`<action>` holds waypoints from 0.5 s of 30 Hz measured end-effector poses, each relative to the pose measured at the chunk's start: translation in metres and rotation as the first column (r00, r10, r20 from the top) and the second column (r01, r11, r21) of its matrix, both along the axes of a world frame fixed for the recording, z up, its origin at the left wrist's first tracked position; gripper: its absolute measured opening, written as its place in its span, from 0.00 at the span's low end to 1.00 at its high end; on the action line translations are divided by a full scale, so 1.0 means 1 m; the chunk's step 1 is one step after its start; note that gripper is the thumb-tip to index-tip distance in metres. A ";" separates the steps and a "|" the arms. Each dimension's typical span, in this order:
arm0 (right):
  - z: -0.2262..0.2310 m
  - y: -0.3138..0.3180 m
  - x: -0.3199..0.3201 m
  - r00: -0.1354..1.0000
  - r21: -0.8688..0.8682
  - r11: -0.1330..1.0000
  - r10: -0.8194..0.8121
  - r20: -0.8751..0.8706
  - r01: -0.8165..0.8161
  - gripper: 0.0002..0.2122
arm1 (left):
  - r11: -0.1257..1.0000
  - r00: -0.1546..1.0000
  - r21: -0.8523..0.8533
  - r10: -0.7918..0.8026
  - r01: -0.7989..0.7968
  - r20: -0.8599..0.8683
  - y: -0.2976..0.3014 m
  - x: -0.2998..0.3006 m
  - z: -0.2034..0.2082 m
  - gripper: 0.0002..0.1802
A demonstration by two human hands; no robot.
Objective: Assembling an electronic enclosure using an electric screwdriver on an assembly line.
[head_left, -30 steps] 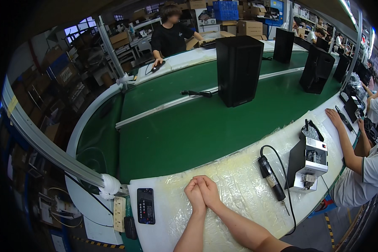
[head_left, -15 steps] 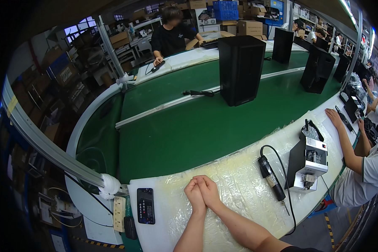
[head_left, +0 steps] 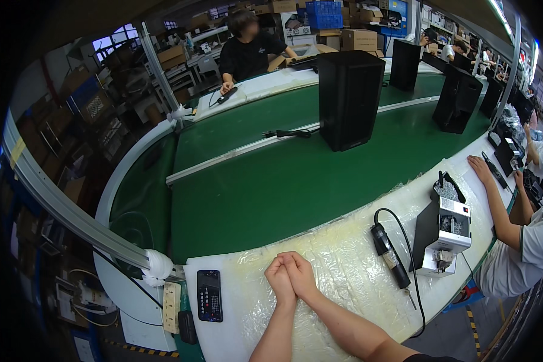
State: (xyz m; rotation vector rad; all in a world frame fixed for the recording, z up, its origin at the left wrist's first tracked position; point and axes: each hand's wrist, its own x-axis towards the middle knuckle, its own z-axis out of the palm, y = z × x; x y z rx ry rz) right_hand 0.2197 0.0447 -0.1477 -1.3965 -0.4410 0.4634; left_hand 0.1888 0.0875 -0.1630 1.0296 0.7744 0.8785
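My left hand (head_left: pixel 277 282) and my right hand (head_left: pixel 300 274) are pressed together, fingers folded against each other, on the plastic-covered bench. Both look closed, and no object shows in or between them. To their left a black smartphone (head_left: pixel 209 295) lies flat with its screen lit. An electric screwdriver (head_left: pixel 391 256) with a black cord rests to their right. Beyond it stands a silver and black screw feeder box (head_left: pixel 443 238) with screws in its opening. Behind that is a small black tray of screws (head_left: pixel 447 188).
Past the bench runs a green conveyor belt (head_left: pixel 253 199) carrying a tall black speaker cabinet (head_left: pixel 350 102), a coiled power cord (head_left: pixel 288 133) and more black cabinets (head_left: pixel 457 99). A metal post (head_left: pixel 72 205) rises at left. A co-worker (head_left: pixel 250 51) sits across; another's arm (head_left: pixel 495 202) is at right.
The tall speaker cabinet and its cord have shifted slightly to the right along the belt. The co-worker across has moved their head a little. My hands stay where they were.
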 end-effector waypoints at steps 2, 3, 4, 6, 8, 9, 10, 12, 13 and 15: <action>-0.002 0.000 0.000 1.000 0.001 1.000 -0.002 0.000 0.002 0.13 | 1.000 1.000 -0.001 -0.002 0.002 0.000 0.000 0.000 0.001 0.11; -0.002 0.001 0.000 1.000 0.002 1.000 -0.004 0.001 0.004 0.13 | 1.000 1.000 -0.003 -0.004 0.004 0.000 0.000 0.000 0.001 0.11; -0.001 0.000 0.000 1.000 -0.001 1.000 -0.003 -0.001 0.003 0.13 | 1.000 1.000 -0.005 -0.006 0.006 0.000 0.000 0.000 0.001 0.11; 0.002 0.000 0.000 1.000 -0.007 1.000 -0.001 -0.005 0.001 0.13 | 1.000 1.000 -0.005 -0.007 0.007 -0.001 0.000 0.000 0.000 0.11; 0.003 -0.001 0.000 1.000 -0.018 1.000 0.009 -0.014 -0.009 0.13 | 1.000 1.000 -0.001 -0.007 0.007 -0.003 0.000 0.000 0.000 0.11; 0.003 -0.001 0.000 1.000 -0.024 1.000 0.014 -0.018 -0.015 0.13 | 1.000 1.000 0.002 -0.008 0.008 -0.002 0.001 -0.001 -0.001 0.11; 0.003 -0.001 0.000 1.000 -0.021 1.000 0.015 -0.017 -0.015 0.13 | 1.000 1.000 0.006 -0.010 0.010 -0.002 0.001 -0.001 -0.002 0.11; 0.002 0.000 0.001 1.000 -0.017 1.000 0.013 -0.015 -0.013 0.13 | 1.000 1.000 0.011 -0.012 0.012 0.003 0.001 0.000 -0.002 0.11; 0.001 0.000 0.001 1.000 -0.012 1.000 0.009 -0.013 -0.009 0.13 | 1.000 1.000 0.012 -0.011 0.011 0.007 0.000 0.000 -0.001 0.11; -0.001 0.000 0.000 1.000 -0.003 1.000 0.003 -0.010 -0.003 0.13 | 1.000 1.000 0.014 -0.009 0.009 0.012 0.000 0.000 0.000 0.11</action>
